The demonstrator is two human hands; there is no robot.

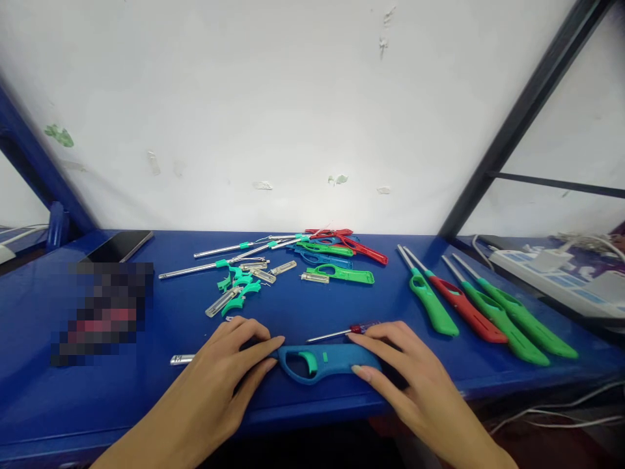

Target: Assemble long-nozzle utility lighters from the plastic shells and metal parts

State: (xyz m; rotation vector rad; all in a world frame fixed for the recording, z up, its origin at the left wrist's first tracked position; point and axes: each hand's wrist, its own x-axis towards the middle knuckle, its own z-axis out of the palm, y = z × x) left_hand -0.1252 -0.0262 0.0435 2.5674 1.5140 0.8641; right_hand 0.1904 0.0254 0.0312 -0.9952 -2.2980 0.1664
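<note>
A blue long-neck lighter (336, 362) with a green trigger lies sideways at the front of the blue table, its metal tube pointing left. My left hand (233, 365) pinches its neck end between thumb and fingers, hiding part of the tube. At the other end, my right hand (403, 365) grips the handle's butt between thumb and fingers. Just behind the lighter lies a screwdriver (329, 336) with a red handle, partly covered by my right fingers. Beyond my left hand are loose green triggers (244, 296) and clear fuel tanks (222, 302).
Metal lighter tubes (188, 270) and red, blue and green casing halves (342, 273) lie at the back. Several assembled lighters (471, 309) rest at the right, near a white power strip (541, 277). A phone (120, 246) and a pixelated item (105, 312) are on the left.
</note>
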